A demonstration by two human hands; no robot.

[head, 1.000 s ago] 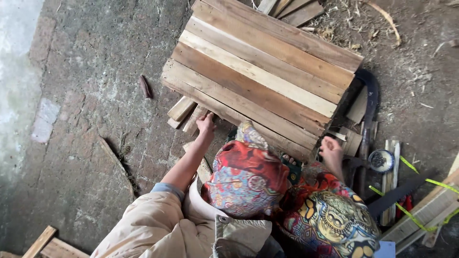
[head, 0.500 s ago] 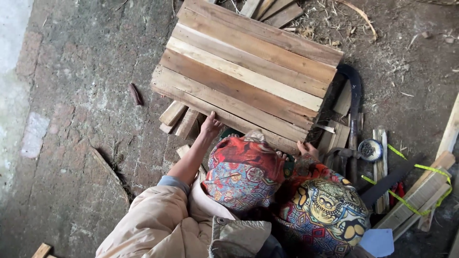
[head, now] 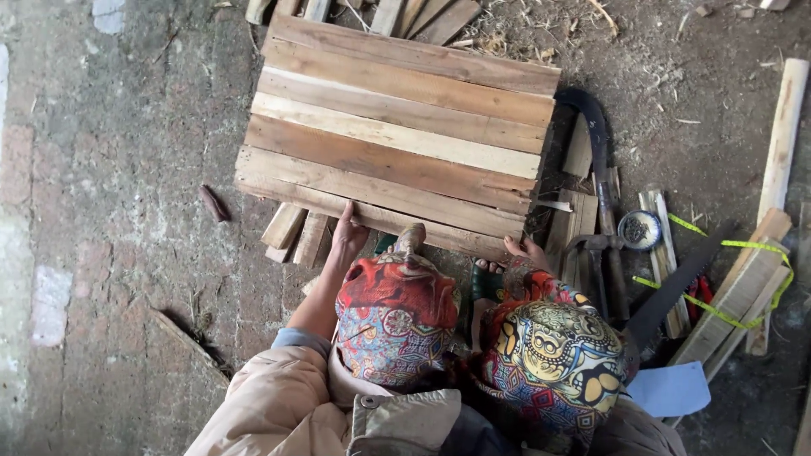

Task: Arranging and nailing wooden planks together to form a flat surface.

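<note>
wooden slat panel [head: 397,139] lies flat on the dirt-and-brick ground [head: 110,211], resting on short offcuts [head: 291,232] that poke out from under its near edge — seven or so boards set side by side, pale and dark by turns. the person crouches over it, patterned trousers [head: 397,312] filling the lower frame. the left hand [head: 348,236] reaches forward on a nearly straight arm, beige sleeve pushed back, fingers flat against the panel's near edge and open rather than clenched. the right hand [head: 525,251] rests at the same edge toward the right corner, partly hidden by the knee; whether it is gripping anything cannot be told. by the look of it, the step in hand is steadying or squaring the panel from its near side, and any next move would call for both hands to bear evenly on that edge so the boards stay aligned on their supports. beside the panel — a curved blade [head: 596,143], a small round tin [head: 639,230], loose battens [head: 781,127] and yellow strapping [head: 718,279].
</note>
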